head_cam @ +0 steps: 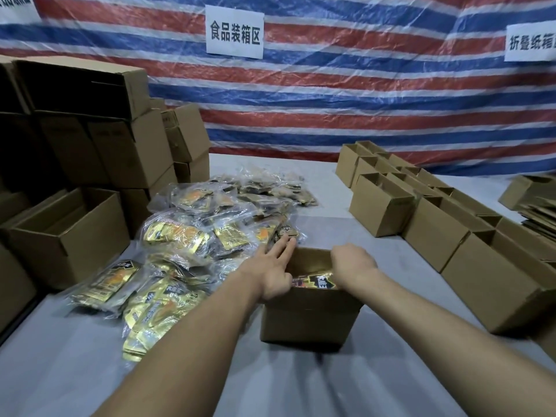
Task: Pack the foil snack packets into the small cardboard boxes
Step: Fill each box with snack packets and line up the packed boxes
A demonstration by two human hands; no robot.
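A small open cardboard box (310,320) stands on the table in front of me. Gold and black foil packets (319,281) show inside it. My left hand (272,269) lies along the box's left rim with its fingers straight, the fingertips reaching a packet (287,231) at the pile's edge. My right hand (352,263) bends down over the box's right side, its fingers hidden inside, so its hold cannot be made out. A heap of foil packets in clear bags (192,239) lies left of the box.
Large cartons (99,130) are stacked at the left, with an open one (69,236) in front. Rows of small open boxes (427,212) fill the right side. Flat cardboard (538,218) lies far right. A striped tarp (361,94) hangs behind the table.
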